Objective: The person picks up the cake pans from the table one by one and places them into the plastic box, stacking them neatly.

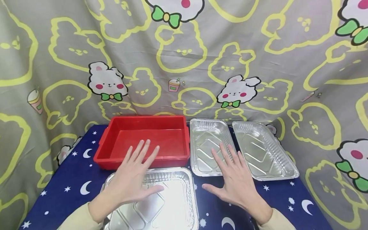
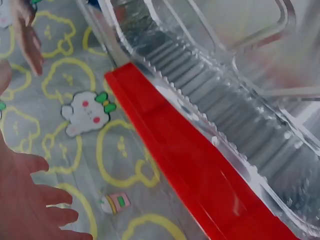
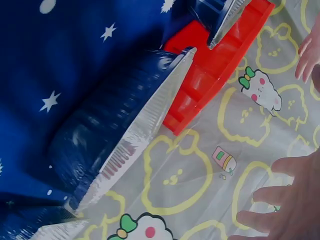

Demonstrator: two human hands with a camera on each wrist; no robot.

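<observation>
1. Spreading wide, my empty left fingers [image 1: 143, 151] are hovering above the large foil tray [image 1: 175, 201], near the red tub [image 1: 161, 135].
2. My right fingers [image 1: 226, 154], equally spread and empty, are hovering near two narrower foil trays [image 1: 201, 134] [image 1: 256, 153].

Around one red bin [image 1: 172, 162] there are three foil pans [image 1: 178, 204], one in front and two to its right, two hands [image 1: 130, 177] on its near side and one blue tablecloth [image 1: 64, 179] beneath.
</observation>
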